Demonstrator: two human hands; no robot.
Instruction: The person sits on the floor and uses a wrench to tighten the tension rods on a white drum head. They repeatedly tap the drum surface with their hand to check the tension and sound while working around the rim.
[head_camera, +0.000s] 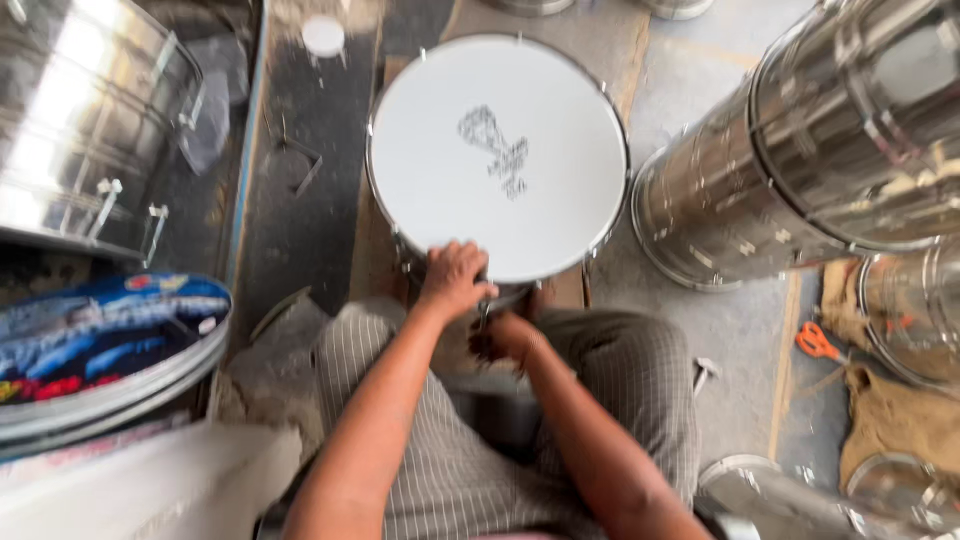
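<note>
A round drum (497, 150) with a white head and a metal rim stands on the floor in front of my knees. My left hand (455, 278) rests fingers-down on the near rim of the drum, gripping its edge. Just below the rim, my right hand (503, 337) is closed around a small dark tool at the drum's side, next to a tuning rod. A grey printed mark sits near the middle of the white head. My striped trousers fill the lower middle of the view.
Shiny steel drum shells (800, 160) lie at the right, another (80, 110) at the upper left. A stack of hoops with a colourful printed skin (100, 345) sits at the left. Orange-handled scissors (815, 342) lie on the floor right. A small white disc (323, 35) lies beyond.
</note>
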